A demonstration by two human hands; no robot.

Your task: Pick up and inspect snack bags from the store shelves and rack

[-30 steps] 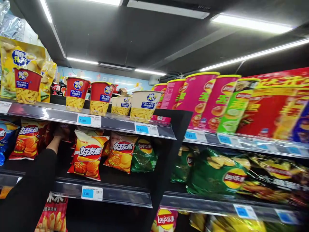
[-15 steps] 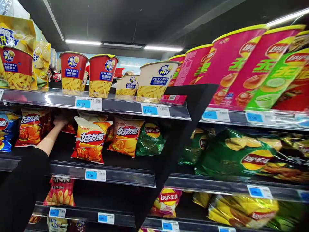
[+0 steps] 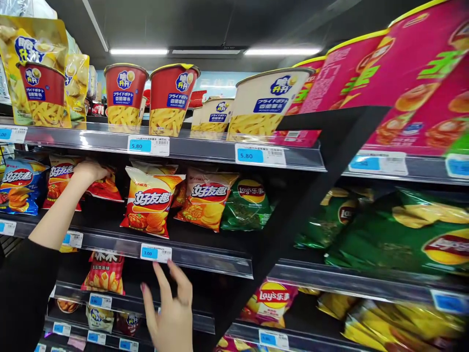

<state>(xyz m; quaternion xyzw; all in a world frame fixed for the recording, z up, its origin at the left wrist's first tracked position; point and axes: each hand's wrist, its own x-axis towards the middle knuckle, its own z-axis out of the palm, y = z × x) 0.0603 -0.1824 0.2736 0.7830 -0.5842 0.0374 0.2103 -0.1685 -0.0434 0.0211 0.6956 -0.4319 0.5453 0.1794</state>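
Close head-height view, facing slightly upward across the shelves (image 3: 216,256).

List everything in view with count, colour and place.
Cups: at least six, red or white, upper left shelf
Pouches: two, yellow, upper far left
Canisters: several, mostly pink, upper right
Chip bags: many, red, orange, blue, green, pink, yellow, lower shelves
Shelves: several, dark, throughout
Price tags: many, white-blue, shelf edges
Lights: several, white, ceiling
Sleeve: one, black, lower left
Left hand: one, bare, at red bag
Right hand: one, bare, bottom centre
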